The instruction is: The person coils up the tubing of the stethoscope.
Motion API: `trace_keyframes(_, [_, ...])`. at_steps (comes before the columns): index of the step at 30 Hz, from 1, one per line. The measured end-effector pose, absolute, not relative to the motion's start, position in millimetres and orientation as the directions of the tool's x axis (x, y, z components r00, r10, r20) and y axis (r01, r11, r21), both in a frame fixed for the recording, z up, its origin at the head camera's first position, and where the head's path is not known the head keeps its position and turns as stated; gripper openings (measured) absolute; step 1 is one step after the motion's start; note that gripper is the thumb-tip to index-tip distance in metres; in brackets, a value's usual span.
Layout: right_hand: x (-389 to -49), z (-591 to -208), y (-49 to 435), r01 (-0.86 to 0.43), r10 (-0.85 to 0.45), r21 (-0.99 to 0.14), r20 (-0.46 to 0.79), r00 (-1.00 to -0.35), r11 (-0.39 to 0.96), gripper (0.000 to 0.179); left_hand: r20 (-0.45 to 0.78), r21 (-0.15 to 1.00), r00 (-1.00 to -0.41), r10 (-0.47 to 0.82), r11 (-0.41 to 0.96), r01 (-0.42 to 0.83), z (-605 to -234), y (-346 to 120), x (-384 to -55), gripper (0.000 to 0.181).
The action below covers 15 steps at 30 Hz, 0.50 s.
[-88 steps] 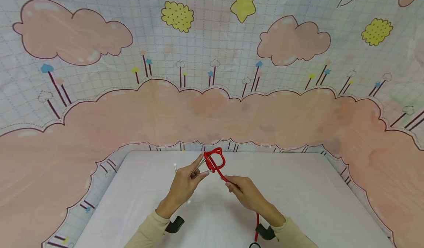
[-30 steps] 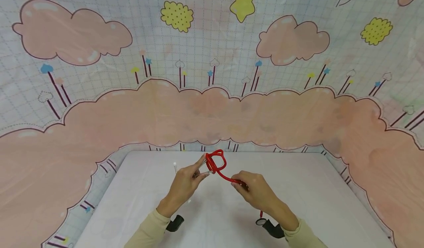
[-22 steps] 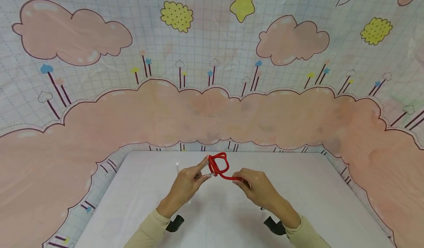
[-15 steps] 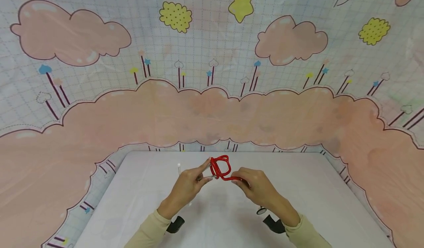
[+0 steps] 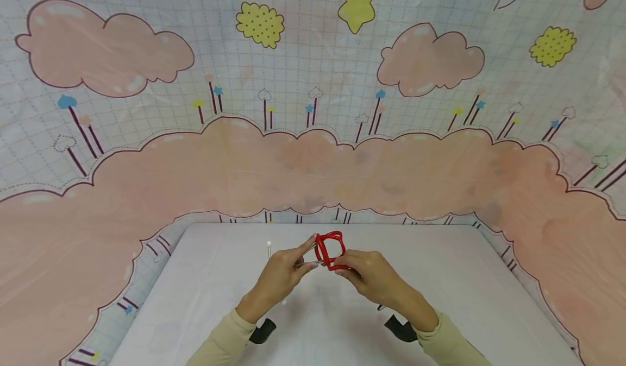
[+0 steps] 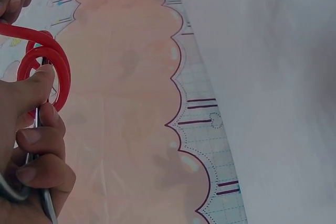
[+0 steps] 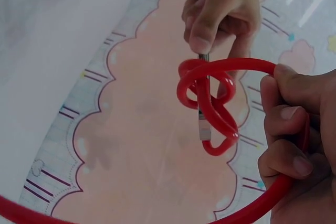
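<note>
A stethoscope is held up between both hands over the table. My left hand (image 5: 279,273) grips its metal ear tubes (image 6: 38,119), and one white ear tip (image 5: 269,243) pokes out behind that hand. Red tubing (image 7: 215,114) is looped round the metal in several turns, with one rounded loop standing out to the right in the head view. Close by on the right, my right hand (image 5: 374,273) pinches the tubing with thumb and fingers. From there the tube runs down, and the dark-rimmed chest piece (image 5: 381,307) shows partly under the right wrist.
A white-covered table (image 5: 195,311) lies below the hands. Behind it hangs a cloth backdrop (image 5: 313,176) with pink clouds and stars. Black wrist mounts (image 5: 264,330) sit under both forearms.
My right hand first drew the tubing out to the right, then came back in beside the loops. My left hand and the loops shifted slightly right. The chest piece rose towards the right wrist.
</note>
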State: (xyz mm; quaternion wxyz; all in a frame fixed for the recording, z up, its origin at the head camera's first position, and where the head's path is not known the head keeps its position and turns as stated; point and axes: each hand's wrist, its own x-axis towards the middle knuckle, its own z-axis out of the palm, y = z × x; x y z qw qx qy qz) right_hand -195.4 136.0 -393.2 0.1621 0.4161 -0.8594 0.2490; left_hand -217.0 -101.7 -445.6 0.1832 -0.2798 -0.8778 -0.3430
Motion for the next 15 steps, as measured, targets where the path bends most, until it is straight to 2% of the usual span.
trace_keyframes(8, [-202, -386, 142, -0.813, -0.641, -0.241, 0.513, -0.571, 0.531, 0.018, 0.459, 0.520, -0.778, 0.428, 0.581, 0.627, -440, -102, -212, 0.067])
trace_keyframes(15, [-213, -378, 151, -0.828, -0.657, -0.267, 0.509, -0.556, 0.494, 0.018, 0.440, 0.501, -0.761, 0.478, 0.572, 0.649, -436, -103, -207, 0.067])
